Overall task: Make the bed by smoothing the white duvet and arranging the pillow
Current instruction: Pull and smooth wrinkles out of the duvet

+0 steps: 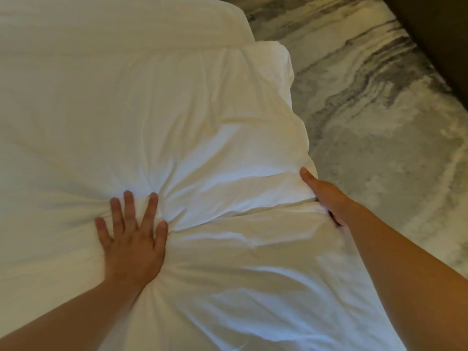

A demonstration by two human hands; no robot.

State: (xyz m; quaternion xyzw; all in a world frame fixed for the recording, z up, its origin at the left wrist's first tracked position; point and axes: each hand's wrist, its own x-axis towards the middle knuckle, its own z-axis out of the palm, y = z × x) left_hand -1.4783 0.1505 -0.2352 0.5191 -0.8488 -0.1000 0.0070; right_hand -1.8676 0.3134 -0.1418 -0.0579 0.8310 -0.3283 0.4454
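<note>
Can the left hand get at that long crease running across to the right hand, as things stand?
Probably yes. The left hand lies flat on the duvet, and the crease starts beside its thumb with only bare fabric between. The right hand grips the duvet's edge at the far end.

Floor [379, 127]: grey-and-cream marbled pattern, filled the right side from near to far.
Brown panel [433, 34]: dark, ran along the floor's far right edge.

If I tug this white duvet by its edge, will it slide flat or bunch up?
Probably bunches: the duvet is soft and floppy, with creases fanning out from the pressing left hand. It likely lifts easily, since the fold at the right hand looks puffy and loose. It would drape, not hold shape.
</note>
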